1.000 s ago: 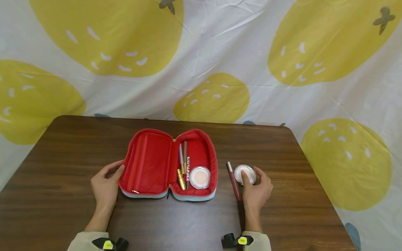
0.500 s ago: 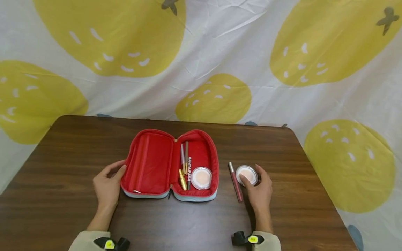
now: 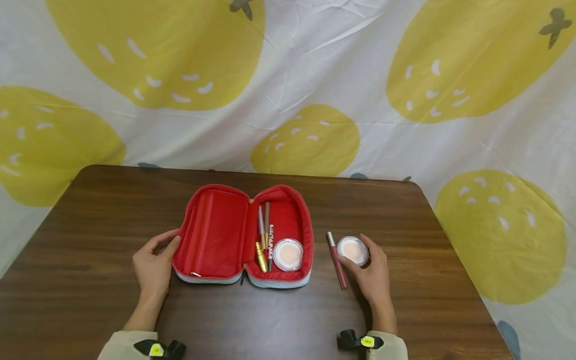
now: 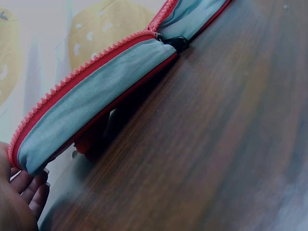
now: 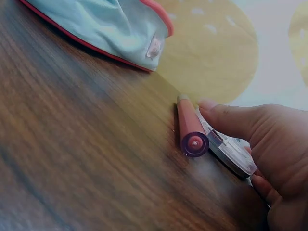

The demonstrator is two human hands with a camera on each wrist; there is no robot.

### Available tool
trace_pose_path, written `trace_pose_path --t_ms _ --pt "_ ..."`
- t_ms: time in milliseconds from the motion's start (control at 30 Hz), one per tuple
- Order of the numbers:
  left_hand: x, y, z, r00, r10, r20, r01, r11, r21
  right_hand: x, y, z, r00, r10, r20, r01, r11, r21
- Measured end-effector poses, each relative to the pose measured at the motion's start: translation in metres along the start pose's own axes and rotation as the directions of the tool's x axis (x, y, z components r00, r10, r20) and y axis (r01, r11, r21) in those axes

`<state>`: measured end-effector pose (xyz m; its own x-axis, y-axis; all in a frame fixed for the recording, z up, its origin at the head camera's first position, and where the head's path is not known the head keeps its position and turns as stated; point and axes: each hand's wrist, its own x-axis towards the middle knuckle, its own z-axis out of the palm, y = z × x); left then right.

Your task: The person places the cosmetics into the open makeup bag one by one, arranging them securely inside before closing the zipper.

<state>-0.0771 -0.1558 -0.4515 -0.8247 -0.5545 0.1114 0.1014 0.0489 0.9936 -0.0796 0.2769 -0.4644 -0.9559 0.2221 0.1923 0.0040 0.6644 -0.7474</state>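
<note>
A red pouch (image 3: pixel 225 232) lies open flat on the brown table (image 3: pixel 90 210). Its right half holds a round compact (image 3: pixel 288 254), two pencils (image 3: pixel 263 220) and a gold tube (image 3: pixel 260 256). My left hand (image 3: pixel 163 243) rests against the pouch's left end, fingers loosely curved; the left wrist view shows the fingertips (image 4: pixel 30 186) at the pale blue shell (image 4: pixel 96 96). To the pouch's right, my right hand (image 3: pixel 362 258) curls round a second round compact (image 3: pixel 352 248) that sits on the table. A pink lip gloss tube (image 3: pixel 336 260) lies beside it, touching the compact (image 5: pixel 230 148) in the right wrist view.
A white cloth printed with big yellow fruit (image 3: pixel 306 140) hangs behind the table. The table's right edge (image 3: pixel 454 255) runs close to my right hand. Bare wood lies in front of the pouch and at the far left.
My right forearm has swung to the right and the thumb has slid from the compact's top to its near edge. The compact, pouch and left hand have stayed put.
</note>
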Motion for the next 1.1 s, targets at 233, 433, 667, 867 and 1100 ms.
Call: trace_pose_path --t_ms 233,433,667,867,1100 --pt "-0.0033 0.008 -0.0002 1.0 -0.005 0.01 0.005 1.0 0.005 -0.0005 0.0031 -0.0012 1.0 -0.024 0.013 0.024 1.0 -0.005" --pt "-0.0029 0.0061 -0.001 1.0 -0.003 0.001 0.003 1.0 0.003 0.0001 0.0024 -0.0017 0.999 -0.04 0.016 0.04 0.999 0.025" --pt "-0.0036 0.0081 0.0003 1.0 0.002 0.012 -0.003 1.0 0.012 -0.0001 0.0039 -0.0039 0.999 0.001 0.05 0.0 1.0 -0.007" --pt "-0.0041 0.0089 0.0017 1.0 0.005 0.011 -0.005 1.0 0.014 -0.0002 0.0038 -0.0044 0.999 0.015 0.052 -0.013 0.999 -0.035" --pt "-0.0026 0.0071 0.0006 1.0 0.013 0.009 -0.013 1.0 0.012 -0.0012 0.0002 0.0016 1.0 -0.012 -0.027 0.011 0.999 -0.05"
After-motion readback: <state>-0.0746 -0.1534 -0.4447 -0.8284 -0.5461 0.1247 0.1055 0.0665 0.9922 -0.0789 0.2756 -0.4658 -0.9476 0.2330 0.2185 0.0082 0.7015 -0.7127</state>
